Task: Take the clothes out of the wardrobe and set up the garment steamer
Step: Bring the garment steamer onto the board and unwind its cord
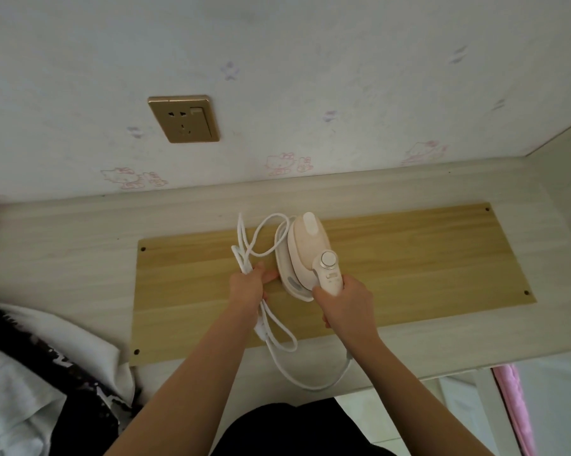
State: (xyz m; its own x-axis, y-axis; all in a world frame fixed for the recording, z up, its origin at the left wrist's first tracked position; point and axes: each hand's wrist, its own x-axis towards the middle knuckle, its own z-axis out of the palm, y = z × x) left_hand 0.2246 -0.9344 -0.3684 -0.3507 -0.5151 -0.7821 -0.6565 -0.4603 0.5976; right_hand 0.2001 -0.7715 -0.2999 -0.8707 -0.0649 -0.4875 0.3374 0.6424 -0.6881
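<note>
At the frame centre, the right hand point(343, 299) grasps the garment steamer point(307, 255) handle over the wooden board point(425, 258); the left hand point(248, 284) holds its bundled white cord point(244, 255).

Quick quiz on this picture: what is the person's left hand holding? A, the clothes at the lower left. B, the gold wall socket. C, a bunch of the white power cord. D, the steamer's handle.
C: the left hand grips gathered loops of the white power cord over the wooden board, while the right hand holds the garment steamer by its handle.
</note>
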